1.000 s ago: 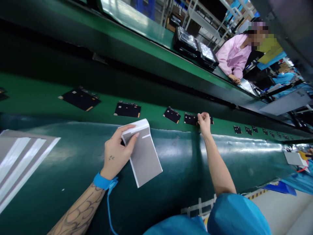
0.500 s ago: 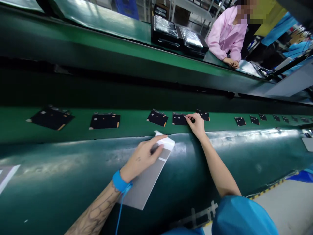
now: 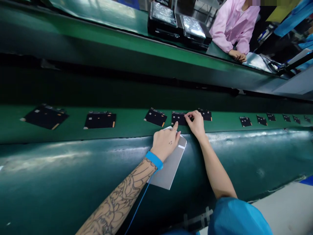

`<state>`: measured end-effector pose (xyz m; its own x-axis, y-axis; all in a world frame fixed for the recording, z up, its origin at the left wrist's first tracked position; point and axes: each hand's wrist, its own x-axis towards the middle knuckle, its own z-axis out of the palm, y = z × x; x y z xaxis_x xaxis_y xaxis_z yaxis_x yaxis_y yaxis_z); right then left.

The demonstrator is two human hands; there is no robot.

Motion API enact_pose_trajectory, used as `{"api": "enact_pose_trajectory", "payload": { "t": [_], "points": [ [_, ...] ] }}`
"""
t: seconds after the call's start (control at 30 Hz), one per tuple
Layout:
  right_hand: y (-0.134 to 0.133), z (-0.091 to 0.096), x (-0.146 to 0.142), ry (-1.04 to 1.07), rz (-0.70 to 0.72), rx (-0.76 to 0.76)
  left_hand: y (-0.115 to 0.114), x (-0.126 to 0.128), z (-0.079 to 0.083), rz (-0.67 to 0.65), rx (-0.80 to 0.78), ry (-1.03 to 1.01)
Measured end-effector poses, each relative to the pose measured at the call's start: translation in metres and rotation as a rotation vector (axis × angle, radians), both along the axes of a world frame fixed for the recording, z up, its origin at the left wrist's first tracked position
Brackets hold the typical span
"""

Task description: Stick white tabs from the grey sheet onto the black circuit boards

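Observation:
My left hand (image 3: 166, 141) grips a flat grey panel (image 3: 170, 169) with a white top edge, just in front of the green belt. Its index finger stretches out to the lower edge of a thin black panel (image 3: 176, 118) with small pale squares. At that black panel's right edge, the thumb and index finger of my right hand (image 3: 196, 123) are pinched together; the exact contact is hidden. Behind my right hand lies another black panel (image 3: 206, 115), partly covered. A third black panel (image 3: 156, 117) rests tilted just left of the one I touch. A blue wrist strap (image 3: 154, 159) with a cord circles my left wrist.
More black panels lie along the belt, such as one at left (image 3: 100, 120) and one at right (image 3: 245, 121). Across from me, black trays with shiny wrapped items (image 3: 163, 15) stand on a raised green ledge. A person in pink (image 3: 236, 27) leans there, hands together.
My left hand has moved right and up with the grey panel, its index finger now reaching the black panel. My right hand keeps its pinch at the same edge. The view has tilted slightly.

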<state>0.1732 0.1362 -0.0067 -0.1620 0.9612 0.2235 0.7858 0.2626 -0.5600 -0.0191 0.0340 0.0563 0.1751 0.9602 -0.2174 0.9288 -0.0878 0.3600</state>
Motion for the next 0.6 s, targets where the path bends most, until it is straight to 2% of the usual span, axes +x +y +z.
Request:
{"api": "enact_pose_trajectory", "payload": {
  "t": [0.23, 0.5, 0.6],
  "points": [
    [0.002, -0.006, 0.003, -0.078, -0.035, -0.042, 0.003, 0.008, 0.001, -0.019, 0.001, -0.018],
    [0.007, -0.003, 0.025, 0.074, 0.025, -0.161, 0.008, 0.023, 0.002, -0.038, -0.014, -0.034],
    [0.013, -0.005, 0.03, 0.128, -0.001, -0.17, 0.01, 0.026, 0.001, -0.04, -0.014, -0.039]
  ]
}}
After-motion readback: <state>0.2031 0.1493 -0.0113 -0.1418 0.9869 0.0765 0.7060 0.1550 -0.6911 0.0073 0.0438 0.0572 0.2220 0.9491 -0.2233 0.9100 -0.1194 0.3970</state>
